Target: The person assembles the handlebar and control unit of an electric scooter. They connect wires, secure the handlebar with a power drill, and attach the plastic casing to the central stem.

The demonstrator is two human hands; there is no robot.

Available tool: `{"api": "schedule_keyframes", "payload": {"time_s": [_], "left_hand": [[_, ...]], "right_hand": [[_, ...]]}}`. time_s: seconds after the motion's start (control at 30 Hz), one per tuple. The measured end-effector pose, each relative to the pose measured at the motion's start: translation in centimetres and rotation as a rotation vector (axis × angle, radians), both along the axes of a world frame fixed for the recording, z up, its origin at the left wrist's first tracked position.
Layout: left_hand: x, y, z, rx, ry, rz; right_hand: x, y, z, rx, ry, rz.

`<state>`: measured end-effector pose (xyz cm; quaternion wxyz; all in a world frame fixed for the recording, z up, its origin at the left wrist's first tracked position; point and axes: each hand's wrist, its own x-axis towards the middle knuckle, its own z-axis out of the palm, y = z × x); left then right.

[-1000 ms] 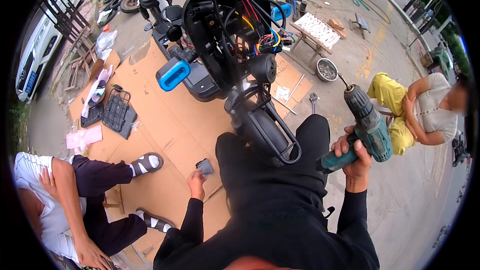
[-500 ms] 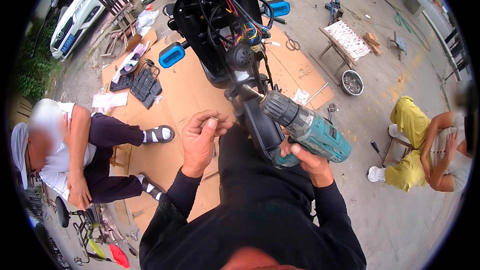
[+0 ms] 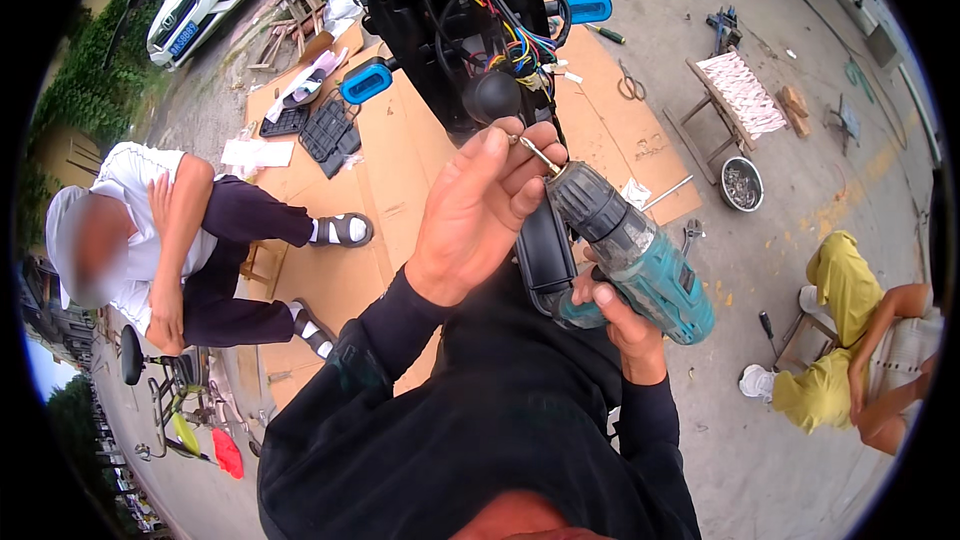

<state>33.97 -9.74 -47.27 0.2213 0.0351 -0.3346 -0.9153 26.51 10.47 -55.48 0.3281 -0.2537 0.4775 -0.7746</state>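
In my right hand is a teal and black cordless drill, gripped by its handle and pointing up and to the left. From its chuck a thin metal bit sticks out. My left hand is raised at the bit's tip, thumb and fingers closed on what looks like a small screw, mostly covered by the fingers. Just beyond stands the black front of an electric scooter, its cover off, with loose coloured wires and a round black horn. The fingers partly hide the horn.
Flattened cardboard lies under the scooter. Blue-edged pedals or lamps jut out at its sides. One person sits at left, another at right. A bowl of small metal parts and a woven-top stool stand at right.
My left hand has moved up and right to the tip of the bit. The drill has shifted slightly right in view, still in my right hand. The whole view has swung a little.
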Motion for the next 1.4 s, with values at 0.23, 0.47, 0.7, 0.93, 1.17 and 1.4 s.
{"api": "schedule_keyframes", "payload": {"time_s": [0.23, 0.47, 0.7, 0.93, 1.17, 1.4], "left_hand": [[0.0, -0.1, 0.2, -0.041, -0.037, 0.008], [0.6, -0.9, 0.9, -0.119, -0.035, -0.022], [0.3, -0.9, 2.2, -0.181, 0.027, -0.053], [0.3, -1.7, 2.0, -0.205, 0.022, 0.014], [0.9, -1.6, 2.4, -0.287, -0.118, 0.033], [-0.9, 0.2, 5.4, -0.512, 0.064, -0.077]], "right_hand": [[-0.3, 0.5, -0.8, 0.101, 0.192, -0.049], [-1.0, 0.5, -2.6, 0.083, 0.362, -0.101], [-0.9, -1.2, 0.5, -0.159, -0.063, 0.102], [-0.8, -2.3, 1.2, -0.2, -0.177, 0.144], [-3.6, -1.8, 1.3, 0.039, 1.098, -0.287], [-1.1, -3.2, -0.5, -0.486, -0.252, 0.328]]}}
